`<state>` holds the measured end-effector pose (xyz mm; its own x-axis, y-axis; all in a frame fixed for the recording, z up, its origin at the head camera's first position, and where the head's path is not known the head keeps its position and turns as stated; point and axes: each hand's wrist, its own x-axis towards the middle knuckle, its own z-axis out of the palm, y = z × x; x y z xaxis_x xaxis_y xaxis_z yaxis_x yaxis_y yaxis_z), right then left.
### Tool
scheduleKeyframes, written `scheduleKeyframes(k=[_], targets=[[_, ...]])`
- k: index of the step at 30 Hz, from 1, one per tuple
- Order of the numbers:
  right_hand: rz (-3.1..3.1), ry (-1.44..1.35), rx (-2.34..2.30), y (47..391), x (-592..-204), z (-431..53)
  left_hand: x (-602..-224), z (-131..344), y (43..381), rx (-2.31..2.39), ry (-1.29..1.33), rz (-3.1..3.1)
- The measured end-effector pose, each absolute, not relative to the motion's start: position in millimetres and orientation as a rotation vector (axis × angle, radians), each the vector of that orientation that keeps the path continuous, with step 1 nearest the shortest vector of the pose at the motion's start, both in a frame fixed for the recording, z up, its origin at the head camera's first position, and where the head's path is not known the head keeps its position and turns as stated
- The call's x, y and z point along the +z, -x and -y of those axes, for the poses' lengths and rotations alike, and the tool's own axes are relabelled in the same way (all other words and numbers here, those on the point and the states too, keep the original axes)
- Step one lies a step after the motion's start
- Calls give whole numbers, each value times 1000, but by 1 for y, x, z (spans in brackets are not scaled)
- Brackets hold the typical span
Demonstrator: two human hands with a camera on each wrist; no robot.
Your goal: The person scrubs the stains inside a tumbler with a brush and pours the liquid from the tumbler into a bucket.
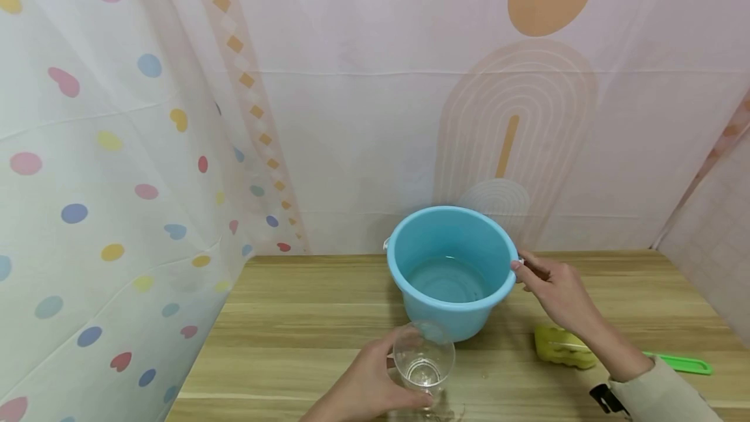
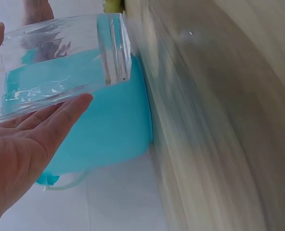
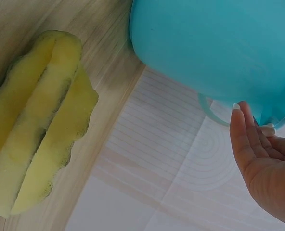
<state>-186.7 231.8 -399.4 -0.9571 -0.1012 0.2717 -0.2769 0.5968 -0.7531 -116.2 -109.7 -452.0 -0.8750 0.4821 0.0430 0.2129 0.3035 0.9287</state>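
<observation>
My left hand grips a clear cup from its left side, fingers behind and thumb in front. In the left wrist view the see-through cup is lifted off the table, its thick base toward the wood. Just behind it stands a light blue bucket with some water in the bottom. My right hand pinches the bucket's right rim beside the handle joint, thumb on the rim and fingers outside. The right wrist view shows those fingertips close to the bucket's pale handle.
A yellow sponge brush lies on the wooden table below my right forearm, its green handle reaching right. Small wet spots mark the wood near the cup. A patterned curtain hangs behind, a dotted one at left.
</observation>
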Motion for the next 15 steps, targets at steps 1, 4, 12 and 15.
scheduleKeyframes(k=[1, 4, 12, 15], targets=[[2624, -314, 1289, 187, -399, -232, -452, 112, 116, 1595, -633, -2341], [2625, -314, 1289, 186, -398, -232, -450, 117, 115, 1591, -604, -2375], [2622, -313, 1289, 186, -399, -231, -447, 133, 113, 1610, -507, -2446], [2618, -315, 1301, 186, -400, -231, -447, 139, 114, 1606, -466, -2484]])
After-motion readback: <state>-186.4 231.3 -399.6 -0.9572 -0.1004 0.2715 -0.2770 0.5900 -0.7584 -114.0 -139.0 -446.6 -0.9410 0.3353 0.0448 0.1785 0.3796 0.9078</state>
